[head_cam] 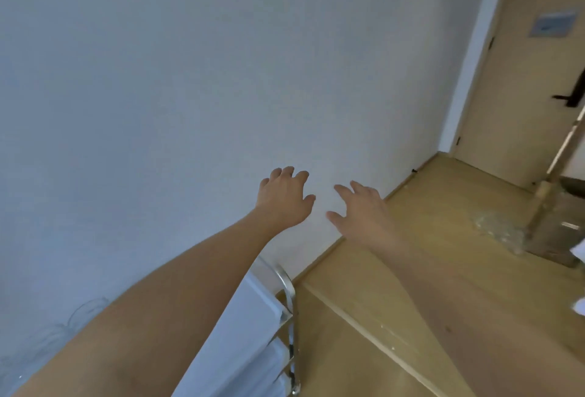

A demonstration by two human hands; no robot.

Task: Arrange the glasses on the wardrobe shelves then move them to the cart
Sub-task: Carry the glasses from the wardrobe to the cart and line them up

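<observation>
Your left hand [285, 197] reaches out before the white wall [177, 86], fingers loosely curled and spread, holding nothing. Your right hand [364, 211] stretches just beside it, fingers nearly straight and apart, also holding nothing; whether either hand touches the wall cannot be told. At near left the white cart [250, 327] with its metal frame shows below your left forearm, which hides most of it, and the frame's bottom edge cuts it off. Faint glasses [80, 314] show at the far lower left, blurred against the wall and hard to make out. A wooden door [519, 86] stands far right above the wood floor [443, 200].
</observation>
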